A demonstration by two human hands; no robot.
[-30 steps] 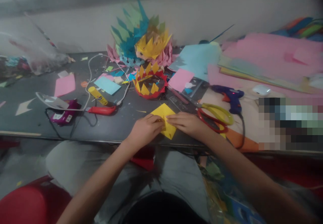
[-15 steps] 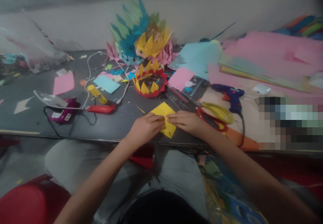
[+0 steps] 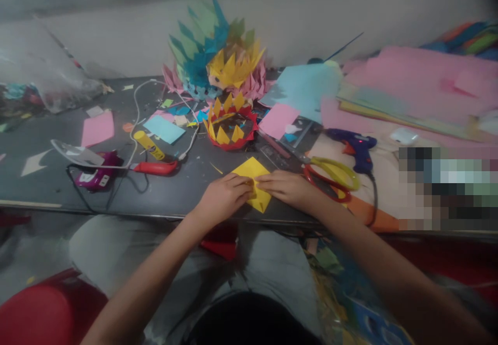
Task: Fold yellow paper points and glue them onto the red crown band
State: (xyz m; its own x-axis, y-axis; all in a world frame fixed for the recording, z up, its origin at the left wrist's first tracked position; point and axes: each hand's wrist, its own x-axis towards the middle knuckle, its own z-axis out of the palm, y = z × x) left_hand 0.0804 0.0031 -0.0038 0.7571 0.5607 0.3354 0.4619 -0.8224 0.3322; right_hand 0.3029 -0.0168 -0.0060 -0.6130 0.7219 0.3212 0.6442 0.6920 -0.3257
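Observation:
A square of folded yellow paper lies on the dark table near its front edge, turned like a diamond. My left hand presses its closed fingers onto the paper's left half. From the other side my right hand does the same, fingers together on the right half. The fingertips of both hands nearly meet at the paper's middle, over its creases. Just beyond the paper sits a crown-like ring of red and yellow folded paper.
To the right lie large scissors and a blue glue gun. A yellow glue stick, a red-handled tool and a purple power strip are on the left. Colourful folded-paper pieces stand at the back, beside pink sheets.

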